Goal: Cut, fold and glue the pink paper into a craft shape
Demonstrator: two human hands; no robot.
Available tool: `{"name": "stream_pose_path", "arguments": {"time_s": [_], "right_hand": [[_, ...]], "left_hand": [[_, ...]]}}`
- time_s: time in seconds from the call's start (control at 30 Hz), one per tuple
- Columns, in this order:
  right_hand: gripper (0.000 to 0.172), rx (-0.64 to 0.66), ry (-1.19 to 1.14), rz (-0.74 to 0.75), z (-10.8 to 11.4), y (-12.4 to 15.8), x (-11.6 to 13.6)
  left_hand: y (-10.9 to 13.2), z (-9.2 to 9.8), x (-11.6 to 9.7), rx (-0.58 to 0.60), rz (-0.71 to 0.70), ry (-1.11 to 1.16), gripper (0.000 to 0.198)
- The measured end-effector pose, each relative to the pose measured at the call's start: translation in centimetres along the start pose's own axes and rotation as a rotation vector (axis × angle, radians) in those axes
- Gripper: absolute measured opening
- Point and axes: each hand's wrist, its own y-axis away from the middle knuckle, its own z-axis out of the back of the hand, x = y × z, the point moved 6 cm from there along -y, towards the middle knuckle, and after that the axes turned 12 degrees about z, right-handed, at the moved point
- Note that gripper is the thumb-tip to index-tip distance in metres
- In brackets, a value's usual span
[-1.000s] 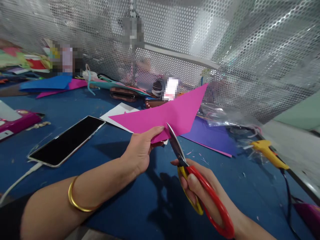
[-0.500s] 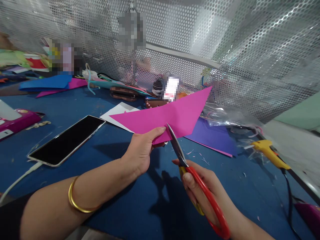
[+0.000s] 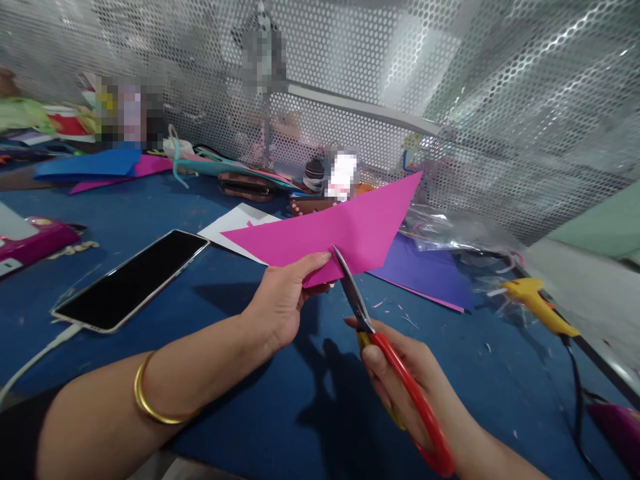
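Note:
A bright pink sheet of paper [image 3: 360, 223] is held above the table, pinched at its lower edge by my left hand [image 3: 280, 300]. The left thumb lies on top of the paper; the other fingers are mostly hidden beneath it. My right hand [image 3: 400, 373] is wrapped round the handles of a pair of scissors [image 3: 357, 297], one red and one yellow. The blades point up and away, lying across the paper's lower edge with the tip close to my left thumb. They look nearly closed.
A phone [image 3: 133, 280] with a white cable lies at left on the blue table [image 3: 240, 413]. Purple sheets [image 3: 425, 273] and a yellow glue gun [image 3: 540, 303] are at right, with paper scraps between. White paper [image 3: 240, 220] lies behind; a perforated metal screen [image 3: 330, 60] stands at the back.
Almost nothing differs. The view has shifted very slightly, and both hands keep their hold on the paper and scissors.

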Motion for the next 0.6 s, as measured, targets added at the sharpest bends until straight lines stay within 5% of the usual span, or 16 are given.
{"name": "stream_pose_path", "arguments": {"time_s": [0.6], "right_hand": [[0.053,0.033,0.005,0.056,-0.10,-0.29,0.63]], "left_hand": [[-0.14,0.05,0.17,0.011,0.030,0.001,0.017]]}}
